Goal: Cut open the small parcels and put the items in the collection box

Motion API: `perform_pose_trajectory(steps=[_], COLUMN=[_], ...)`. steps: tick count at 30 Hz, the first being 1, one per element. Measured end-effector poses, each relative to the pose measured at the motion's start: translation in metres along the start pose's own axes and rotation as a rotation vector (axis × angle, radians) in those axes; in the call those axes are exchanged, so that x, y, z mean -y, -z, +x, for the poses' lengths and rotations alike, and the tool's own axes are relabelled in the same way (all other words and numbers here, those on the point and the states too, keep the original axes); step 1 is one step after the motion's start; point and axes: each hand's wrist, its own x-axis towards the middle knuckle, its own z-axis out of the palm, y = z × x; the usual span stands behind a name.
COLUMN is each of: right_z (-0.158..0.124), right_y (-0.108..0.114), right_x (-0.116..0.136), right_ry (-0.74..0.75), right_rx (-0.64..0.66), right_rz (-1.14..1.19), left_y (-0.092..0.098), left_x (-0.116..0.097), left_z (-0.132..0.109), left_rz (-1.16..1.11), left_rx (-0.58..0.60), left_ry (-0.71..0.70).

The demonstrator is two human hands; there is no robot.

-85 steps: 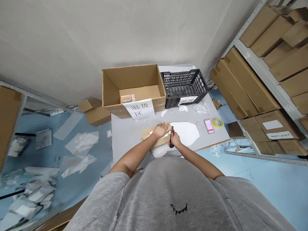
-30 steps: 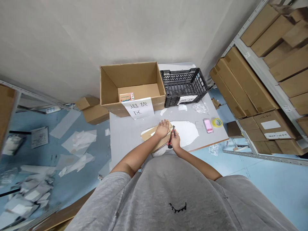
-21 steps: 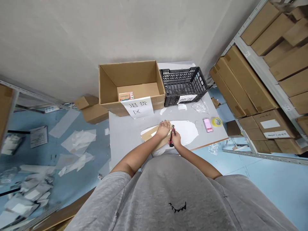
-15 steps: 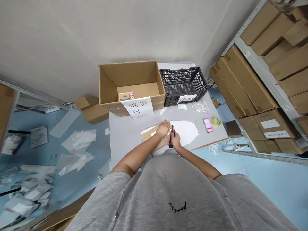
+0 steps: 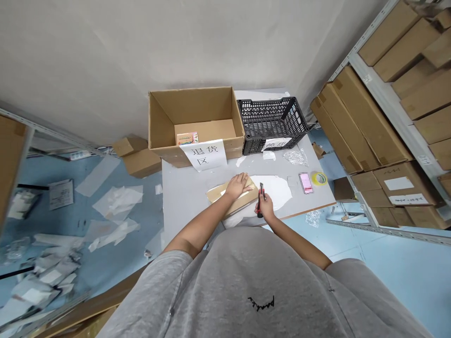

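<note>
A flat brown cardboard parcel (image 5: 244,201) lies on the grey table (image 5: 183,192) in front of me. My left hand (image 5: 238,184) rests flat on top of it, fingers stretched out. My right hand (image 5: 266,206) is closed round a red and black box cutter (image 5: 260,197), held upright just to the right of the parcel and a little apart from it. A white plastic mailer bag (image 5: 276,190) lies under and beside the parcel.
At the table's far edge stand an open cardboard box (image 5: 195,124) with a paper sign and a black plastic crate (image 5: 273,123). A pink item (image 5: 305,182) and a yellow tape roll (image 5: 319,178) lie at right. Shelves of cartons (image 5: 384,117) stand right; wrapping litters the blue floor (image 5: 105,211).
My right hand with the cutter has drawn away from the parcel's right edge toward the right. My left hand stays flat on the parcel.
</note>
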Motion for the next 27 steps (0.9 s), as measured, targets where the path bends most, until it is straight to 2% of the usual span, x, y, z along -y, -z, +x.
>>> perform_pose_trajectory(steps=[2,4,7,10,14,18,22,27], right_z=[0.016,0.039,0.074,0.094,0.102,0.104,0.108,0.102], right_y=[0.012,0.015,0.006,-0.003,-0.004,-0.005,-0.012,-0.009], right_x=[0.01,0.026,0.046,0.048,0.028,0.015,0.019,0.025], right_ry=[0.09,0.14,0.211,0.241,0.208,0.181,0.181,0.145], right_rx=[-0.058,-0.06,0.015,0.114,0.164,0.113,0.089,0.092], right_rz=[-0.073,-0.216,-0.423,-0.418,-0.352,-0.365,-0.415,-0.398], left_y=[-0.004,-0.008,-0.012,-0.014,-0.014,-0.015,-0.018,-0.021], left_x=[0.005,0.009,0.015,0.02,0.018,-0.001,-0.023,-0.035], left_z=[-0.002,-0.005,-0.007,-0.005,-0.009,-0.03,-0.046,-0.038], left_rz=[-0.018,-0.034,-0.075,-0.174,-0.266,-0.255,-0.238,-0.265], left_rx=[-0.01,-0.015,-0.018,-0.054,-0.111,-0.14,-0.071,0.012], left_ry=[-0.051,-0.097,-0.157,-0.209,-0.226,-0.125,-0.013,0.095])
